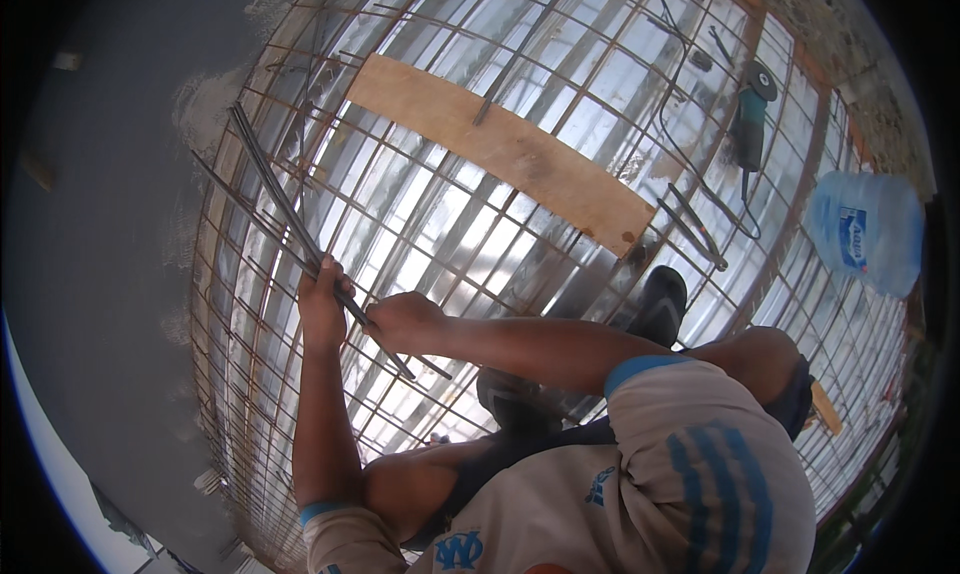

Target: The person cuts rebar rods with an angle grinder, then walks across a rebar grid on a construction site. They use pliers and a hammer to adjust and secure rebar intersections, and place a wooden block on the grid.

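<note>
A thin bundle of dark steel rods (270, 179) slants across the rebar mesh, from the grey wall down toward my knees. My left hand (323, 309) is closed around the rods at about their lower third. Just below it, my right hand (408, 322) is curled into a fist, its fingertips against the same rods. The palm side of that fist is hidden. Past my hands, the rods' lower ends (405, 369) stick out over the mesh.
Rusty rebar mesh (440, 239) covers shiny ribbed metal sheeting. A wooden plank (510, 159) lies across it. Off to the right are an angle grinder (752, 114) with its cord, a dark long-handled tool (697, 224) and a large blue water bottle (868, 232). A grey wall (110, 224) borders the left.
</note>
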{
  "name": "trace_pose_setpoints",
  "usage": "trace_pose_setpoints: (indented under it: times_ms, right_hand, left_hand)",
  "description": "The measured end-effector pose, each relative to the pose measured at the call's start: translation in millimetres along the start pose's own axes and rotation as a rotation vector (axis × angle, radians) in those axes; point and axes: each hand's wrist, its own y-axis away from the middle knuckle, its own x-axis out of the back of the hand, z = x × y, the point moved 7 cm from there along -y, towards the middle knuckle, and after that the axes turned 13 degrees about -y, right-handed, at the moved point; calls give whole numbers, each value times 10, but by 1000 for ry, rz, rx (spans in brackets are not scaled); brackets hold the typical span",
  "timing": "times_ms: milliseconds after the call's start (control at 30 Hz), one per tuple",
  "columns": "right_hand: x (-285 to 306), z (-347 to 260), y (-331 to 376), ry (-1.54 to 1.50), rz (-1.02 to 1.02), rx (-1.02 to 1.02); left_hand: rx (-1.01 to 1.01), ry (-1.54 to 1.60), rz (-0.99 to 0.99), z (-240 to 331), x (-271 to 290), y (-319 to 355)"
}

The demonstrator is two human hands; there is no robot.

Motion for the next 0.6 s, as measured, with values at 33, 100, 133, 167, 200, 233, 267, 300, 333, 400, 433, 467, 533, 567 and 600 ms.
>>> trace_pose_setpoints:
  times_ms: [33, 100, 133, 167, 200, 233, 267, 300, 333, 400, 433, 467, 533, 567, 600]
  right_hand:
    - [23, 7, -9, 46, -82, -3]
    - [144, -7, -43, 139, -248, -5]
    - [256, 92, -137, 193, -300, -32]
    - [488, 135, -217, 189, -227, -20]
    - [778, 253, -337, 194, -93, 54]
    - [1146, 364, -441, 219, 71, 21]
    - [1594, 485, -485, 177, 302, 44]
    - [2042, 570, -470, 145, 376, -139]
    - [2494, 708, -400, 138, 629, -147]
    - [3195, 1134, -320, 177, 814, -270]
    - [3457, 1338, -317, 196, 816, -293]
    - [3685, 1557, -325, 213, 818, -315]
    - [3777, 1740, -351, 123, 788, -334]
    - [3786, 1719, -374, 17, 766, -334]
    - [3706, 1782, -383, -285, 793, -424]
  left_hand:
    - [10, -31, 3, 12, -21, 9]
    - [28, -93, 14, 58, -51, 21]
    - [22, -149, 46, 94, -71, 11]
    - [33, -191, 49, 64, -37, -9]
    - [42, -234, 49, 6, 24, -43]
    - [57, -274, 61, -69, 116, -51]
    - [49, -331, 80, -108, 175, -41]
    - [81, -343, 85, -184, 232, -12]
    - [107, -357, 81, -227, 247, 1]
    - [168, -361, 74, -346, 266, 11]
    - [169, -399, 58, -367, 243, 29]
    - [170, -437, 41, -382, 212, 50]
    - [207, -505, -5, -583, 323, 96]
    - [230, -525, -10, -631, 356, 145]
    - [253, -545, -14, -678, 373, 205]
